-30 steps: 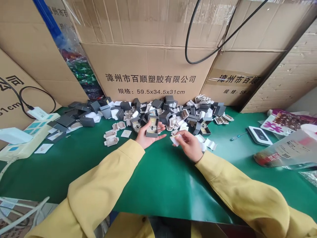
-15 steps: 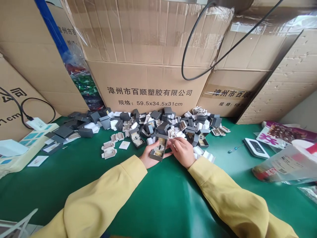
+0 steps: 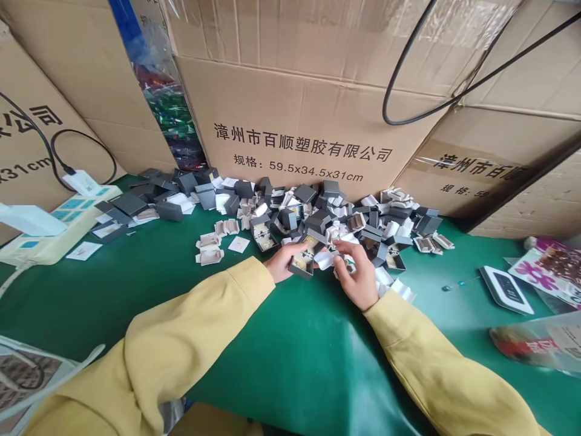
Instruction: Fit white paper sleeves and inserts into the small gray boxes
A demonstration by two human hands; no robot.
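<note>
My left hand [image 3: 282, 263] is closed around a small dark box [image 3: 302, 264], tilted, with a pale patterned inside showing. Just right of it, my right hand [image 3: 358, 275] pinches a small white piece [image 3: 324, 260] between thumb and fingers. Beyond both hands lies a long heap of dark boxes, white papers and pale folded inserts. One open dark box [image 3: 264, 236] rests left of the held one. Pale folded inserts [image 3: 210, 248] and a white card [image 3: 238, 244] lie on the green table [image 3: 254, 357] farther left.
Tall cardboard cartons [image 3: 299, 109] stand behind the heap. A power strip [image 3: 59, 227] is at the left. On the right are a white device [image 3: 506, 290], a plastic cup [image 3: 540, 345] and a printed packet [image 3: 551, 266]. A black cable [image 3: 385, 106] hangs above.
My right hand has moved slightly away from the dark box, and a white piece now shows at its fingers. The camera view has shifted, moving the scene within the frame.
</note>
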